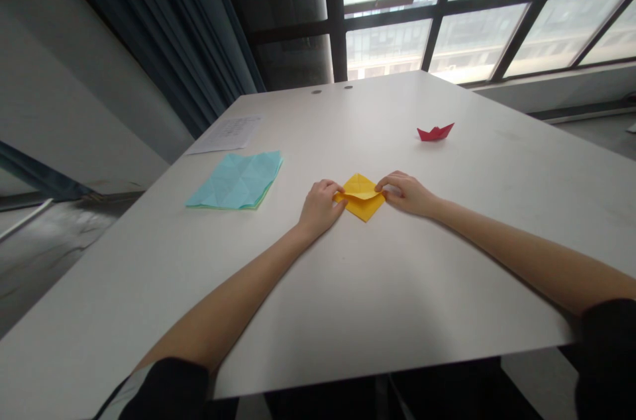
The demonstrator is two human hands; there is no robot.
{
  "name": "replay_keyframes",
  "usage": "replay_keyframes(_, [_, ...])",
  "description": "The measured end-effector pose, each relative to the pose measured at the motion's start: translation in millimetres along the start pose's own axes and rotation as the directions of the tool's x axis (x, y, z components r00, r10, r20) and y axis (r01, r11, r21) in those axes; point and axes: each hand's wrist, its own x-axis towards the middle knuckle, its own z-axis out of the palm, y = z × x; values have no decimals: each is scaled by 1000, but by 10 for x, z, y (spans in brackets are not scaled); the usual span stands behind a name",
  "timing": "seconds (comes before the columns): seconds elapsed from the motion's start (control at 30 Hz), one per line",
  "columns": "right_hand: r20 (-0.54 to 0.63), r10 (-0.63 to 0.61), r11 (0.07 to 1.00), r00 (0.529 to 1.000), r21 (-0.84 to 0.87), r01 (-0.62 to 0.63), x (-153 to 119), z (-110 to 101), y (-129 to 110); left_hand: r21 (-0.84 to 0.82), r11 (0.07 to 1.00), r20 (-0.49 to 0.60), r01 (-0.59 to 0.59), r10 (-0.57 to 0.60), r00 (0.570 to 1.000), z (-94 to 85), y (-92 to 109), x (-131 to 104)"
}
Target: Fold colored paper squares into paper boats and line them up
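Pinching 2 side corners, the left hand (pixel 322 205) and right hand (pixel 408 193) held yellow paper (pixel 365 210) on the white table (pixel 342 301); partly folded, 1 flap (pixel 360 189) (edge bowed) seemingly unflattened.

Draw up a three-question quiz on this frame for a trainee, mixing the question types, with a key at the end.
1. Multiple choice: what colour is the folded paper between the left hand and the right hand?
a) red
b) yellow
c) light blue

2. True or false: the red paper boat stands on the table apart from the stack of sheets.

3. Short answer: what lies just beyond the stack of sheets, near the table's left edge?

Key
1. b
2. True
3. A white sheet with markings too small to read
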Motion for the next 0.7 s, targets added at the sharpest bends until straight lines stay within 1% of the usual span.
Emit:
replay_keyframes(0.13, [50, -101, 995, 994, -11, 102, -7, 11, 23, 64, 998, 9, -22, 22, 1000, -18, 40, -18])
replay_keyframes(0.23, [69, -140, 989, 988, -34, 143, -7, 12, 10, 121, 991, 40, -50, 46, 998, -41, 81, -29])
replay_keyframes(0.33, [77, -134, 987, 988, -80, 140, -2, 3, -66, 165, 983, 61, -77, 67, 996, -56, 115, -38])
replay_keyframes(0.43, [75, -112, 986, 991, -118, 120, -1, -3, -147, 172, 973, 97, -152, 137, 986, -50, 128, -44])
replay_keyframes(0.53, [81, -87, 984, 993, -146, 98, -8, 2, -173, 173, 960, 131, -218, 197, 972, -29, 123, -43])
replay_keyframes(0.7, [128, -61, 980, 990, -180, 84, -18, 12, -137, 193, 954, 167, -231, 200, 966, -16, 118, -32])
